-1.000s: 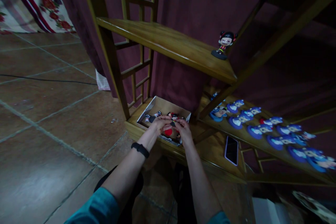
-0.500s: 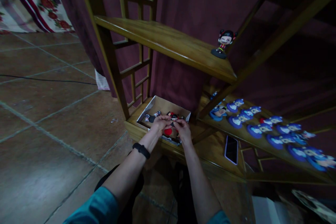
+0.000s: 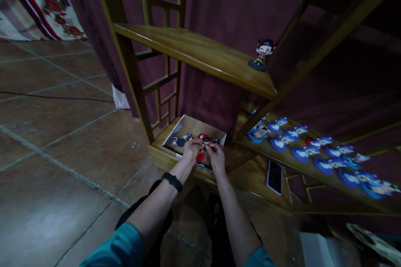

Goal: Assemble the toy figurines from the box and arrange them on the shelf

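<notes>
Over a shallow white-rimmed cardboard box (image 3: 203,124) on the low wooden shelf, both my hands are closed on one small black-haired figurine (image 3: 206,140). My left hand (image 3: 191,149), with a black band on its wrist, grips it from the left. From the other side the fingers of my right hand (image 3: 216,154) pinch it; its lower part is hidden by my fingers. Several more small figurines lie in the box, among them a black-and-white one (image 3: 175,141) at the left end. A round red piece (image 3: 200,157) shows below my hands.
A similar figurine on a dark base (image 3: 257,65) stands on the upper shelf (image 3: 188,48). Several blue-based figurines (image 3: 302,153) fill the right shelf. A phone (image 3: 275,177) lies on the low shelf, right of the box. A black cable (image 3: 56,96) crosses the tiled floor.
My hands stay together on the figurine over the box, with only slight shifts of the fingers and wrists. The whole view has moved a little.
</notes>
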Available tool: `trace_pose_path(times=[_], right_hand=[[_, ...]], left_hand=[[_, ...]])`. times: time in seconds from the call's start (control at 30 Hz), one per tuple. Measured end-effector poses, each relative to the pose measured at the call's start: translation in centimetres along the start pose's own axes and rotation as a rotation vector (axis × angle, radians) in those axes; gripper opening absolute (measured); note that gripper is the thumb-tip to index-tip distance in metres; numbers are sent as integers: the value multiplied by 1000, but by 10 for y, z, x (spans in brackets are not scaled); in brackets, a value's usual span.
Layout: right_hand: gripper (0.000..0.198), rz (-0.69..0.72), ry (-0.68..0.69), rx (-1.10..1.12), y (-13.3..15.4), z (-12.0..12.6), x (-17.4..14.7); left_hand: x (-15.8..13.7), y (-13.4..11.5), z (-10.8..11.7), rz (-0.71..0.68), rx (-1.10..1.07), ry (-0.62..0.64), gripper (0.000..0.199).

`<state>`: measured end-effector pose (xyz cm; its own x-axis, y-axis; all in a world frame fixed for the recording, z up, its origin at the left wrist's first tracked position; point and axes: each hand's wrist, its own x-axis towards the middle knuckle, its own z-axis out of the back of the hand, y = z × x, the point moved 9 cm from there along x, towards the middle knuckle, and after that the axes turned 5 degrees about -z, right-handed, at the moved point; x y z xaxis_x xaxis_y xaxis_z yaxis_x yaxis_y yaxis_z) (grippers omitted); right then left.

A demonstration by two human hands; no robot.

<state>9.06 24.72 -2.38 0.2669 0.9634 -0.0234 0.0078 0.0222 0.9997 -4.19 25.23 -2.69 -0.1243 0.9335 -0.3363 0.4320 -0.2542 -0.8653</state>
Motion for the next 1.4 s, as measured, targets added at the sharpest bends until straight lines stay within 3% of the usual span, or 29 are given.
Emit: trace_pose_path(times=[0.4,0.7,0.9,1.2,1.4], right_hand=[[32,-113,45,311,12,-3,-15],[32,-160,12,406,12,-2,-12],[36,-166,13,430,13,0,-21],[37,-127,56,453,23,4,-47],[34,-166,201,495,29,16,-83]], left_hand=[[4,-7,-3,34,-33,108,15],[3,-11,-14,0,-58,274,29],[0,-9,-11,5,-44,302,28],[-27,-9,-3,-7,-70,318,28],[-61,-7,1,25,-80,380,37]])
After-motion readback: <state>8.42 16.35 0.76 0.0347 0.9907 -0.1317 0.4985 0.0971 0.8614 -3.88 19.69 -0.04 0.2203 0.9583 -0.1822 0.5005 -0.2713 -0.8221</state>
